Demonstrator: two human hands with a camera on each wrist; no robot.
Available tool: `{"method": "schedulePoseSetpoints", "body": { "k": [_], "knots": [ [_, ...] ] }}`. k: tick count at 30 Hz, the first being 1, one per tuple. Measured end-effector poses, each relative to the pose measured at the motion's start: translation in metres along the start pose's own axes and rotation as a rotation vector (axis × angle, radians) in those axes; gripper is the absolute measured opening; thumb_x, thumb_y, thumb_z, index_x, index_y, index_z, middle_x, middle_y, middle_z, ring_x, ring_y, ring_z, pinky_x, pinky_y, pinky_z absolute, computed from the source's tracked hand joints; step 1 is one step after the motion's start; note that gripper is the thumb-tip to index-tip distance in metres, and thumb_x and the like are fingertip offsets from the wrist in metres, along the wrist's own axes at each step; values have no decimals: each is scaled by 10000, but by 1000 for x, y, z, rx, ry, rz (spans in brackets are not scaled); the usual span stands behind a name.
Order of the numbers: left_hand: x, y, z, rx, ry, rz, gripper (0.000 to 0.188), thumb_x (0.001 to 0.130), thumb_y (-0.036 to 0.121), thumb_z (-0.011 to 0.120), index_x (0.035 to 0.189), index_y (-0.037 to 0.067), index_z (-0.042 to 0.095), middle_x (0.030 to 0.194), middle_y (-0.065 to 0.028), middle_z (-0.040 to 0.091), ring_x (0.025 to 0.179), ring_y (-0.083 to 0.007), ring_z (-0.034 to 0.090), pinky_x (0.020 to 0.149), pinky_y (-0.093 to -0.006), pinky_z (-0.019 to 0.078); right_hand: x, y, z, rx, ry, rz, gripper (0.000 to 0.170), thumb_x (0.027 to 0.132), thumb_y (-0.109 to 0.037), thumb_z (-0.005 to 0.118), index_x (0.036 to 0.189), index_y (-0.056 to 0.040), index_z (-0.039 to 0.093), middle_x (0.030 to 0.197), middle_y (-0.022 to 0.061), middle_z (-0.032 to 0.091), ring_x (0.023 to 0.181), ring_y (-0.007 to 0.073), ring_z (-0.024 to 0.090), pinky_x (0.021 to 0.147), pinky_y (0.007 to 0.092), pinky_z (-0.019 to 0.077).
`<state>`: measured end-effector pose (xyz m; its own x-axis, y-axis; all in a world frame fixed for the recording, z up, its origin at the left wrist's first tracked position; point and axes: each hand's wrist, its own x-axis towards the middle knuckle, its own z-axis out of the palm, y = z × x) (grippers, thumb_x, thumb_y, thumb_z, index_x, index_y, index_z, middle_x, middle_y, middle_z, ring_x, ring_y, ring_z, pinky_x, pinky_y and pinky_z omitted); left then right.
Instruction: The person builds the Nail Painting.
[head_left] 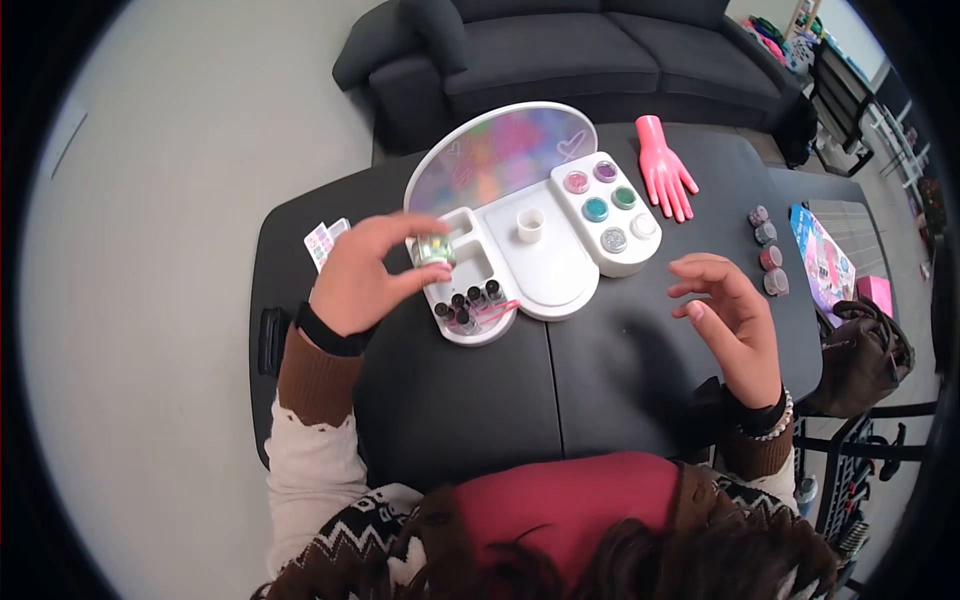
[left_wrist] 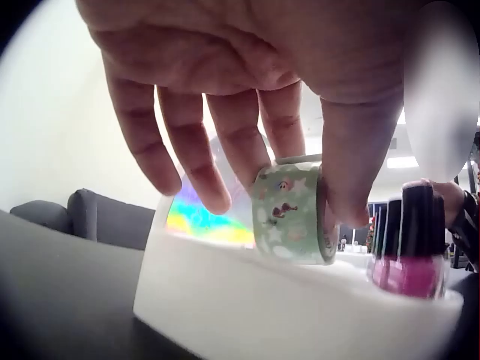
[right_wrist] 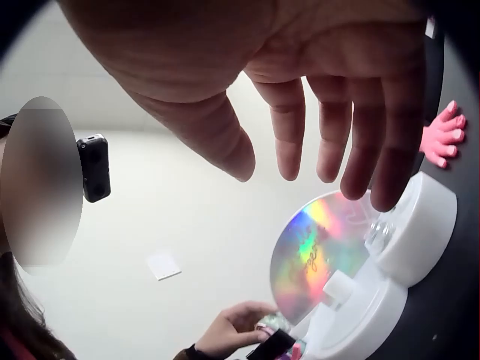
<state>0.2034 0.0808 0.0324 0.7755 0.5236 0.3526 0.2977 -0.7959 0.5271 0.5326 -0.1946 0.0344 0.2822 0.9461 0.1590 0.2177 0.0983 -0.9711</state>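
Left hand [head_left: 362,272] pinches a green roll [head_left: 436,249] at the white tray's [head_left: 552,268] left side — right hand [head_left: 735,325] apart, loosely curved, empty.

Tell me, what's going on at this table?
A person's left hand pinches a small pale-green patterned roll near the left section of a white plastic tray. The right hand is empty above the black table. Small black-capped bottles sit in that left section, a small white cup in the middle, six round pots on the right.
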Motion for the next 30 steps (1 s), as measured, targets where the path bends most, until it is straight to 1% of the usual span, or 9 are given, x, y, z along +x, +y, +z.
{"method": "schedulePoseSetpoints", "body": {
  "k": [5,8,10,14,16,19,22,27,30],
  "knots": [
    [-12,-21,18,104,-80,142,388,770,166,980,1125,92,842,1095,-82,785,1125,-320,694,1027,-451,531,0,8,-35,-82,180,-6,329,1069,-54,714,1393,-5,687,1393,68,659,1195,154,662,1033,329,544],
    [-12,-7,18,188,-110,97,417,744,135,955,1149,123,854,1199,-104,704,1190,-338,637,1060,-462,490,4,7,-72,-472,384,-24,341,1044,-112,772,1359,0,703,1323,85,713,1126,160,679,915,330,586],
    [-13,-5,19,215,-118,82,438,779,133,915,1212,169,865,1282,-132,647,1249,-363,598,1106,-474,449,5,15,-100,-679,493,-15,352,1010,-135,806,1319,4,712,1314,130,713,1077,206,684,872,319,594],
    [-11,-5,16,136,-101,107,373,899,157,851,1270,115,835,1304,-139,653,1234,-341,606,1089,-453,470,-16,56,-155,-1272,564,106,458,909,-205,883,1283,-10,705,1284,211,736,1150,367,714,940,437,604],
    [-6,2,12,61,-54,98,321,972,193,820,1278,96,824,1301,-142,660,1198,-331,618,1062,-441,481,-20,62,-157,-1224,567,237,515,884,-213,894,1312,-16,686,1268,224,751,1179,408,717,976,480,592],
    [1,30,5,-149,135,112,360,1115,316,676,1270,9,787,1279,-143,675,1110,-254,643,1010,-397,513,-21,64,-151,-1087,549,365,447,888,-152,860,1266,-24,660,1019,160,788,1037,377,753,915,472,589],
    [3,65,20,-515,98,94,378,1142,326,634,1242,-11,772,1265,-136,686,1072,-215,642,1003,-380,514,-23,52,-136,-1106,603,213,405,875,-123,854,1216,-29,658,917,131,769,973,366,748,890,477,584],
    [20,132,79,-792,-299,23,308,1046,69,714,1350,43,753,1254,-95,722,1091,-169,684,970,-319,543,-18,30,-105,-1150,549,132,367,863,-188,901,1153,-74,708,1128,117,735,1134,371,690,980,463,565],
    [28,141,106,-783,-462,40,327,1108,166,681,1402,27,708,1334,-81,702,1156,-158,668,1031,-328,530,-6,45,-102,-1217,501,197,271,903,-227,856,1127,-116,749,1173,133,717,1132,380,700,965,494,593]
  ]
}}
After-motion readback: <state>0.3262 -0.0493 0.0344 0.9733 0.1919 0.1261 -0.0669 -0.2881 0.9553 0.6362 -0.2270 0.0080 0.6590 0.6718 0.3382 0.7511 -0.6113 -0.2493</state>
